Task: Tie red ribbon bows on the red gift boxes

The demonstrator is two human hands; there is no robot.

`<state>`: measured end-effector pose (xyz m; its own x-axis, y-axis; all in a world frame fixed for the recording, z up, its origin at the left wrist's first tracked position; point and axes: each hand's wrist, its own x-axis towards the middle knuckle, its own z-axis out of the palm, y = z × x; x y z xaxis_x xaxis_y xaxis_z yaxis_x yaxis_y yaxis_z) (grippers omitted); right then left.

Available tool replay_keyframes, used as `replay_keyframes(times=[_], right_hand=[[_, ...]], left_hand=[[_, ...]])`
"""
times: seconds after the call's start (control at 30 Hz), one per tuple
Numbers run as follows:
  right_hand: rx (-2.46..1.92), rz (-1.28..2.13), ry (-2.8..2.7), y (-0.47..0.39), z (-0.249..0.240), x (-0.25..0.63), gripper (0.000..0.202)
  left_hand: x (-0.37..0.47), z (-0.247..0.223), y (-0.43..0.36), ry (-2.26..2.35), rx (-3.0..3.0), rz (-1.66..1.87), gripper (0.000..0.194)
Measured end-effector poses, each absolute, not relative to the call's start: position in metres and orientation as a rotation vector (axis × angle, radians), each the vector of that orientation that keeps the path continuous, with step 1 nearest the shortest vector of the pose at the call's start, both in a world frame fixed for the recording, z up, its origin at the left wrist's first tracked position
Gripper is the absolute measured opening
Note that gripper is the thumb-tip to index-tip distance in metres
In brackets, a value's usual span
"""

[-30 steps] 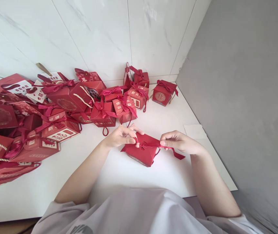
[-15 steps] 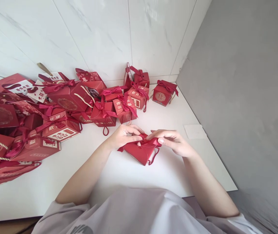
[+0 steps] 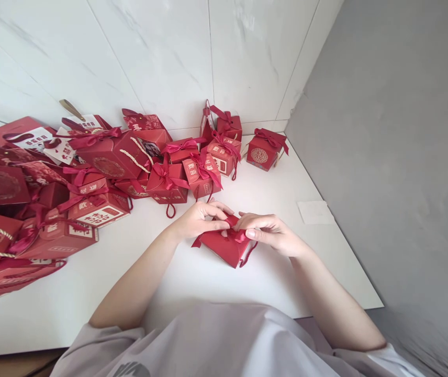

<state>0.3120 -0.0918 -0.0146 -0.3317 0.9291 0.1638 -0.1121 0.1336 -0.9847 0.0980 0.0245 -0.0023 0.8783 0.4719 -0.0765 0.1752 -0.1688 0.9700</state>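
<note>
A small red gift box (image 3: pixel 224 248) with a cord handle rests on the white table in front of me. On its top lies a red ribbon (image 3: pixel 239 235), partly covered by my fingers. My left hand (image 3: pixel 207 217) pinches the ribbon at the box's upper left, thumb and fingers closed together. From the other side, my right hand (image 3: pixel 269 230) grips the ribbon between thumb and bent fingers near the centre of the top. One loose ribbon end (image 3: pixel 196 242) hangs out at the box's left. How the ribbon is looped under the fingertips is hidden.
Several red gift boxes (image 3: pixel 167 183) with bows crowd the table's left and back. One box (image 3: pixel 264 149) stands apart near the back right corner. A white square of paper (image 3: pixel 315 212) lies by the right edge. Marble-patterned tiles (image 3: pixel 169 52) and a grey wall (image 3: pixel 396 131) border the table (image 3: pixel 271 283).
My right hand has moved left and slightly down, bringing the ribbon closer to the middle of the box. My left hand has stayed nearly in place.
</note>
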Motion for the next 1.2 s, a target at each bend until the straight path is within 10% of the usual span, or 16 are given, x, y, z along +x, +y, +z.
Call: replay_keyframes(times=[0.6, 1.2], right_hand=[[-0.854, 1.282, -1.48, -0.091, -0.024, 0.316, 0.008], [-1.067, 1.259, -1.527, -0.101, -0.004, 0.327, 0.044]], left_hand=[[0.099, -0.001, 0.023, 0.472, 1.807, 0.209, 0.016], [0.097, 0.0, 0.024, 0.463, 1.779, 0.218, 0.017]])
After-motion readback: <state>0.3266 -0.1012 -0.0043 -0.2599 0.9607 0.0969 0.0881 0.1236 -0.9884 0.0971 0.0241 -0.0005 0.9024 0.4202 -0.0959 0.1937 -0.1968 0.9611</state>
